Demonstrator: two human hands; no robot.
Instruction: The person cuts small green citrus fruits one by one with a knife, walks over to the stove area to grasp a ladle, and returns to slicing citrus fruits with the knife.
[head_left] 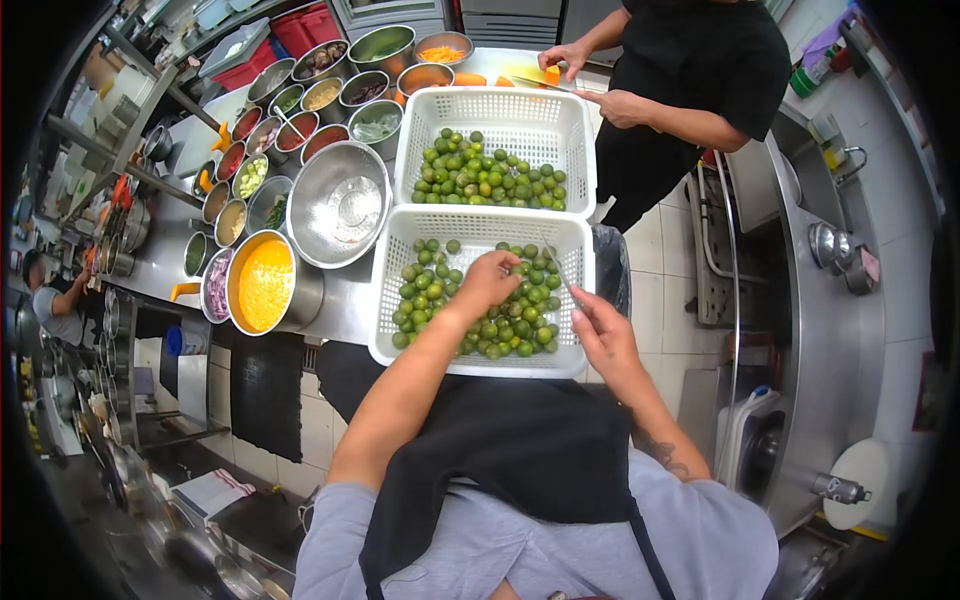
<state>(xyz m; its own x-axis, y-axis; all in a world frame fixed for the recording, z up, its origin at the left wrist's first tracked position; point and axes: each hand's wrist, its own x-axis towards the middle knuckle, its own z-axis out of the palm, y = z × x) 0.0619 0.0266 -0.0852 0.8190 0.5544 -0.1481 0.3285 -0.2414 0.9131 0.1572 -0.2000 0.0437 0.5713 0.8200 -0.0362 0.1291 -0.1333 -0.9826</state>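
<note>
Two white perforated baskets hold many green limes. The near basket [390, 240] stands right in front of me; the far basket [410, 150] sits beyond it. My left hand [487, 285] reaches over the limes [512, 318] in the near basket, its fingers bent down and closed among them. Whatever lies under those fingertips is hidden. At the basket's right rim, my right hand [607, 338] is closed on a knife [556, 262]. Its thin blade points up and left over the limes.
Left of the baskets are a large steel bowl [305, 215], a pot of yellow-orange food [264, 280] and several bowls of chopped ingredients. Across the table, a person in black [700, 80] cuts orange food on a white board [500, 60]. A steel counter [815, 390] runs along the right.
</note>
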